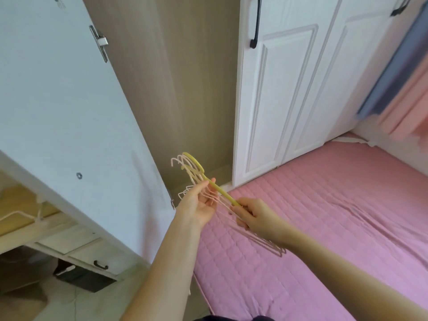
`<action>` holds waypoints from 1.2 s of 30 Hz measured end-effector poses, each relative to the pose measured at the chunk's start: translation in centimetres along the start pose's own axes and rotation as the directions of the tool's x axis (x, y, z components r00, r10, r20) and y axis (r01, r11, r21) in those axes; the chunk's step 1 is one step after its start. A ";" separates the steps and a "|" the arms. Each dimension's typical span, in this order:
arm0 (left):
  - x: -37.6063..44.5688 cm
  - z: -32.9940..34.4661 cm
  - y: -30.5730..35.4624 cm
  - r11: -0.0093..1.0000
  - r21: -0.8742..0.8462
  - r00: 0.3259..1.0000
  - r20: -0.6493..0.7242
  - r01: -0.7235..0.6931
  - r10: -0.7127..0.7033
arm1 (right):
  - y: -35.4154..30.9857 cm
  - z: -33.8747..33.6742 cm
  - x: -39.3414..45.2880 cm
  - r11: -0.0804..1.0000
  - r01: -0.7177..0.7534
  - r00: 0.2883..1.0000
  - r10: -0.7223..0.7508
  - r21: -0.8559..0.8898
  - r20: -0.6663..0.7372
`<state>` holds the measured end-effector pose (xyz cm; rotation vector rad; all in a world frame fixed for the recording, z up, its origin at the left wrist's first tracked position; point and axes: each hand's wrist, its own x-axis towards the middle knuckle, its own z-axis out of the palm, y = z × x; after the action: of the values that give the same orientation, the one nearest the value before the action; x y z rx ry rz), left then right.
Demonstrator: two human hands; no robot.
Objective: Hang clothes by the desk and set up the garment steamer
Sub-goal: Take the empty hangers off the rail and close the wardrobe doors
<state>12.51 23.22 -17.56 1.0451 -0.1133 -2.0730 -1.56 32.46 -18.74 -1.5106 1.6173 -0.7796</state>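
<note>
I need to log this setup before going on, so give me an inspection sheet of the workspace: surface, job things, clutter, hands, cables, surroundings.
Surface: pink quilted bed cover, wrinkled near the middle, nothing lying on it.
Job's things: bundle of thin pale pink wire hangers with one yellow plastic hanger, held over the bed edge; no garment steamer seen.
Clutter: dark box on the floor under the white desk.
Hands: left hand open, cradling the hanger necks; right hand gripping the bundle.
Cables: nothing seen.
Surroundings: open white wardrobe door, closed panelled doors, pink and blue curtain.
</note>
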 end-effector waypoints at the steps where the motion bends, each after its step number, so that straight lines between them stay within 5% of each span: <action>1: -0.4 -0.6 0.0 1.000 -0.005 0.999 0.016 0.030 -0.030 | 0.1 0.6 -0.8 1.000 -0.012 1.000 0.012 0.003 -0.005; 13: -4.0 -4.0 -1.1 0.961 0.115 0.964 0.061 0.252 -0.260 | 0.7 4.5 -8.1 0.967 -0.235 0.967 0.243 0.099 -0.073; 27: -8.4 -5.0 -5.7 0.904 0.373 0.964 0.076 0.211 -0.256 | -2.5 4.3 -9.9 0.859 -0.471 0.882 0.460 0.202 0.100; 36: -12.1 -4.9 -8.5 0.903 0.407 0.978 0.090 0.138 -0.190 | -0.9 3.6 -14.3 0.793 -0.458 0.885 0.368 0.401 0.284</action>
<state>14.96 38.58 -16.46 1.1928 -0.5515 -2.3303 1.89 46.80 -17.95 -0.8197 1.4177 -0.6775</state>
